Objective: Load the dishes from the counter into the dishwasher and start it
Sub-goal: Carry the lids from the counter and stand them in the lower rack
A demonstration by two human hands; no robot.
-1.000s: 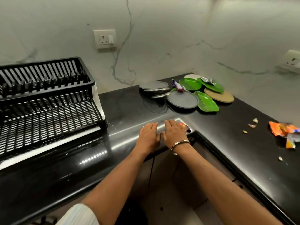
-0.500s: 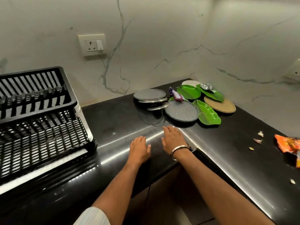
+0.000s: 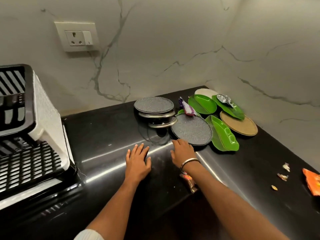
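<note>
Both hands flat on counter (image 3: 110,135) | right hand (image 3: 183,153) beside grey plate (image 3: 192,129)

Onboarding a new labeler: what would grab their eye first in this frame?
The cluster of dishes in the counter's back corner: bright green leaf-shaped plates, speckled grey plates and a tan round plate, with wrappers lying among them. In front of it, the left hand and right hand lie flat on the black counter, the right one's fingers just short of the nearest grey plate. A black dish rack fills the left edge.

Rack (image 3: 31,135) left; plates (image 3: 191,129) right
</note>
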